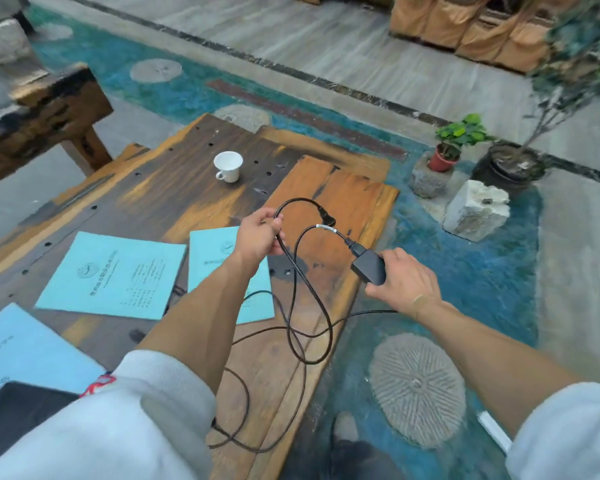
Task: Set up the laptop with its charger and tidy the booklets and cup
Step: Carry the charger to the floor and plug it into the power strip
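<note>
My right hand (404, 284) grips the black charger brick (369, 266) above the table's right edge. My left hand (260, 235) pinches the black charger cable (293, 306), which loops between both hands and trails down over the wooden table (343, 202). A white cup (228, 166) stands upright near the table's far end. Three light blue booklets lie flat: one (115, 275) left of centre, one (219, 251) partly under my left forearm, one (18, 348) at the near left. The dark laptop (18, 417) shows only a corner at the bottom left.
A small potted plant (447, 150) sits on a stone beside the table's far right corner. A white stone block (475, 209) and a large dark planter (510, 166) stand near it. A wooden bench (45, 112) is at the left.
</note>
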